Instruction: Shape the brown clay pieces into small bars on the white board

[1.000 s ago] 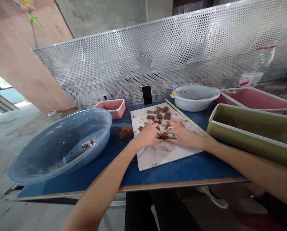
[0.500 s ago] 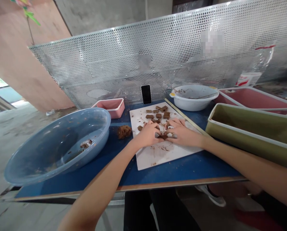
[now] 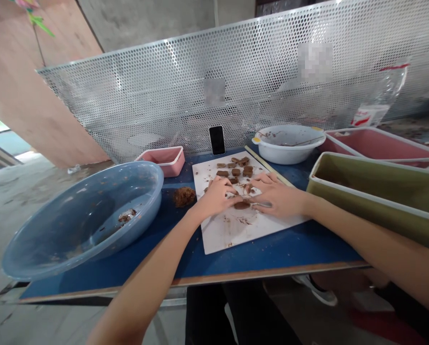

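Note:
My left hand (image 3: 216, 194) and my right hand (image 3: 281, 197) rest on a white cutting board (image 3: 236, 232) on the blue table. Between them lies a flat brown piece (image 3: 242, 205). The curled fingertips of my left hand press on its left side. My right hand lies low with its fingers together, and a thin grey thing (image 3: 263, 204) shows under its thumb, pointing at the piece; I cannot make out what it is. Several cut brown pieces (image 3: 236, 170) lie at the far end of the board. A brown lump (image 3: 184, 196) sits on the table left of the board.
A big blue basin (image 3: 85, 215) with brown scraps stands at the left, with a small pink tray (image 3: 164, 160) behind it. At the back are a phone (image 3: 217, 140) and a white bowl (image 3: 288, 143). A stick (image 3: 268, 166), a green tray (image 3: 376, 191) and a pink tray (image 3: 379, 146) lie right. A perforated metal screen (image 3: 164, 96) closes the back.
My hands were pressed close together around the brown piece; now they have drawn slightly apart and the piece shows between them. The view has shifted a little.

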{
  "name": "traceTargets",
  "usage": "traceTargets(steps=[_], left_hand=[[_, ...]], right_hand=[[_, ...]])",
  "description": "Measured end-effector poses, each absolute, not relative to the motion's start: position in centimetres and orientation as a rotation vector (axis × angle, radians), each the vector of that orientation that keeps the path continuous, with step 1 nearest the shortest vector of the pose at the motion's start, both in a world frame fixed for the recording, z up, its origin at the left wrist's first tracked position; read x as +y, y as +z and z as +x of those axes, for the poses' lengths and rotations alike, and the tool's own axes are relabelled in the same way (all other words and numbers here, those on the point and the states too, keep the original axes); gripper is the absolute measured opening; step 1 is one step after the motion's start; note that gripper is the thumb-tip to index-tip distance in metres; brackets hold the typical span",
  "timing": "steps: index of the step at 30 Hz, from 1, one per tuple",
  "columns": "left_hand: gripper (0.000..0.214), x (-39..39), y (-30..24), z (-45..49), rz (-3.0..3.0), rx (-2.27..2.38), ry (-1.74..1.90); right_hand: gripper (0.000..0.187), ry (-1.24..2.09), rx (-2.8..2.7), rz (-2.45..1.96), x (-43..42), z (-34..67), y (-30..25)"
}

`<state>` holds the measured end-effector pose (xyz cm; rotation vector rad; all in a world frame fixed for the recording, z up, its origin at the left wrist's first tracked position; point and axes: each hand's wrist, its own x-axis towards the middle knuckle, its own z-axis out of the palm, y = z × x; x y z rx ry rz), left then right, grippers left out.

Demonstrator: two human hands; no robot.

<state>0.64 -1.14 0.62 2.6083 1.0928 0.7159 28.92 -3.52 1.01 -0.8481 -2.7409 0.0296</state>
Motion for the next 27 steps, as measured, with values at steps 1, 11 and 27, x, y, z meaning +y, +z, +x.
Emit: traceTargets(steps=[1,11,27], left_hand=[[0.032,-1.1,0.5,0.8,2.581,1.116,0.77],[0.034,-2.0,1.3,1.3,2.305,1.341,1.047],[0.033,-1.9,1.2,1.3,2.296,1.388,1.061]], right_hand=[[0.033,0.033,-2.759,-0.834,-3.5,29.0,1.1],[0.042,-0.072,-2.766,-0.796,-3.7,29.1,1.4],[0.04,0.013,-2.564,-1.046,-3.7,27.0,-0.7]])
